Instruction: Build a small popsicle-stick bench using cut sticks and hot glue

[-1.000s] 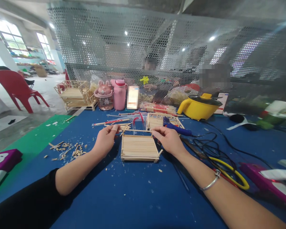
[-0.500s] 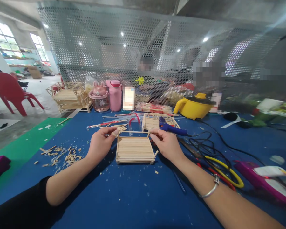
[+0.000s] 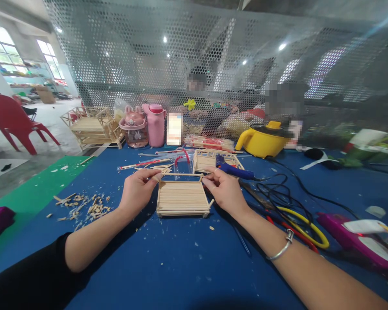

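A small frame of wooden sticks (image 3: pixel 182 198), with a slatted flat top, rests on the blue table. Across its far side runs a thin wooden stick (image 3: pixel 183 174). My left hand (image 3: pixel 137 191) pinches the stick's left end at the far left corner of the frame. At the other end, my right hand (image 3: pixel 224 189) is closed with thumb and fingertips on the stick near the far right corner. A blue glue gun (image 3: pixel 234 168) lies just behind my right hand. Partly hidden behind it is another stick piece (image 3: pixel 205 161).
Cut stick scraps (image 3: pixel 98 206) litter the left. On the right lie black cables (image 3: pixel 278 196), yellow-handled pliers (image 3: pixel 320 239) and a purple device (image 3: pixel 358 241). A yellow pot (image 3: pixel 263 142), pink jug (image 3: pixel 155 127) and clear pink bottle (image 3: pixel 134 129) stand before the perforated screen (image 3: pixel 132 64).
The view has tilted slightly, so everything sits a little higher in the picture. Both hands keep their pinch on the stick, with hardly any movement.
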### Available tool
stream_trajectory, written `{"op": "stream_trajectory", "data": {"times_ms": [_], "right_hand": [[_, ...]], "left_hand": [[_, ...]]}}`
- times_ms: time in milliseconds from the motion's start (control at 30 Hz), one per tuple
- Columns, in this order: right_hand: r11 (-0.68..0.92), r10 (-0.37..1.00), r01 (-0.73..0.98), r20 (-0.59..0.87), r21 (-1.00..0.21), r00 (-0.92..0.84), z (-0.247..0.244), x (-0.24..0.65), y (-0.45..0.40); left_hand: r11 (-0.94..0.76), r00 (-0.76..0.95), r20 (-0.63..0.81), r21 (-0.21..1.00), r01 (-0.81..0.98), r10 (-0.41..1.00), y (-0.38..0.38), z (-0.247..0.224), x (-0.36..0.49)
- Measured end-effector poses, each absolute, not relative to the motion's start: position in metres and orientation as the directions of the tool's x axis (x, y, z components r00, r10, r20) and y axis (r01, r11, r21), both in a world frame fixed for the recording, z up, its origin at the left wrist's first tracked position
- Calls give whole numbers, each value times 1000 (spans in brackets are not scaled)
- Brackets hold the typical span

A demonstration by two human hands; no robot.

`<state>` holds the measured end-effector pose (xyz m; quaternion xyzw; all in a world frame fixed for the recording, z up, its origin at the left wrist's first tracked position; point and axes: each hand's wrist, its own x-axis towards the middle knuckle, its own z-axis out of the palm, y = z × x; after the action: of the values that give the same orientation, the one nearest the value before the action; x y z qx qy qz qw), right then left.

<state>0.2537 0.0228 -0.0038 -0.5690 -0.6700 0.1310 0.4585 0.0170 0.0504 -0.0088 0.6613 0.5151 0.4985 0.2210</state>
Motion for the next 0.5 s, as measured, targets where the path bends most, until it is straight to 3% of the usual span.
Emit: {"op": "stream_trajectory", "data": {"times_ms": [500], "right_hand": [[341, 835, 732, 548, -589, 52, -1, 251, 21]], "left_hand": [[-407, -3, 466, 776, 483, 885, 53, -12, 16]]}}
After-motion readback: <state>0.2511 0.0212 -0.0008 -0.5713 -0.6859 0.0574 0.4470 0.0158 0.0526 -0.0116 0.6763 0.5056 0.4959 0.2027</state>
